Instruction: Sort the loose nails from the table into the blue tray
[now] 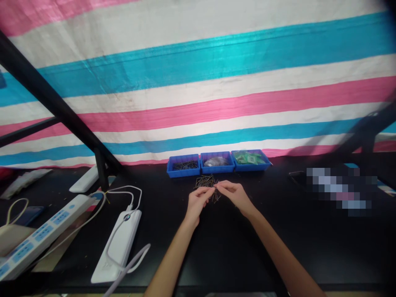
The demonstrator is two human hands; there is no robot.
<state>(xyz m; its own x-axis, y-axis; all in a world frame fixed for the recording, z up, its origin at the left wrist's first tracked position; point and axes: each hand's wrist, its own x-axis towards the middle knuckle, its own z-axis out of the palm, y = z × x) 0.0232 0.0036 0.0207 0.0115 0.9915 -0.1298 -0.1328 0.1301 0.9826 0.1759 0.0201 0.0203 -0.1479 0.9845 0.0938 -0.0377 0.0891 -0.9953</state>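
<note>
The fingers of the left hand (194, 203) and of the right hand (236, 196) meet at close range, thumb and forefinger pressed together on each side; whether a slender piece is pinched between either pair cannot be told at this scale. Directly beyond and partly beneath the fingertips lies a loose heap of slender metal pieces (204, 180), nail- or screw-like, crossed at many angles, with some strays beside the fingers. Their colour runs from dark to dull brass.

Each piece is judged light, rigid and hardly fragile; its narrow shaft probably rolls or slips under a fingertip, and any pointed end may prick. The favourable hold is a thumb-and-forefinger pinch near mid-shaft, or just below a head if one is present, taken from the fringe of the heap, where pieces overlap least. Pulling from the centre is likely to drag neighbours along.

Behind the heap, three blue trays stand in a row. The left tray (184, 174) holds similar dark slender pieces; the middle tray (218, 169) holds a clear plastic bag (215, 161), apparently soft; the right tray (252, 167) holds green packets (247, 157), whose film would likely crumple under pressure. All rest on the black surface (222, 247). Farther left lie a white device (116, 247) with cables and a power strip (46, 230); a striped sheet (198, 95) forms the backdrop.
</note>
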